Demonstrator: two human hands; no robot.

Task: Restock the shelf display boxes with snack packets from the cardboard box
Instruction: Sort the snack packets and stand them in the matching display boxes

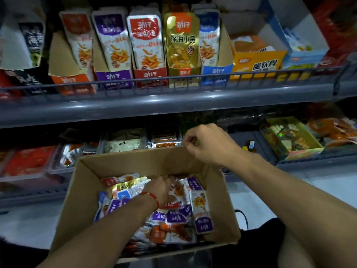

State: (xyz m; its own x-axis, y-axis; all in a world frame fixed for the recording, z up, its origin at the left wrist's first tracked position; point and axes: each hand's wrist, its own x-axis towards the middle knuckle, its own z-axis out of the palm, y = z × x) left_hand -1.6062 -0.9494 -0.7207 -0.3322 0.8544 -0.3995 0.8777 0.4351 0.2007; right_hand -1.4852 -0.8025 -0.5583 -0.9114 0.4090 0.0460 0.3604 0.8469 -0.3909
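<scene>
We count five upright display boxes (150, 74) at the upper centre. Our left hand (160, 187) digs among packets (201, 211) in the cardboard box (85, 190), grasp unclear; our right hand (208, 144) pinches its far rim.

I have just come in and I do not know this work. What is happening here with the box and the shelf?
A person is restocking snacks. The left hand reaches into the open brown cardboard box, fingers down among the mixed purple, red, orange and gold snack packets. The right hand holds the box's far rim. On the grey wire-fronted shelf above, the upright colour-matched display boxes already hold packets. No packet is clearly lifted yet.
</scene>
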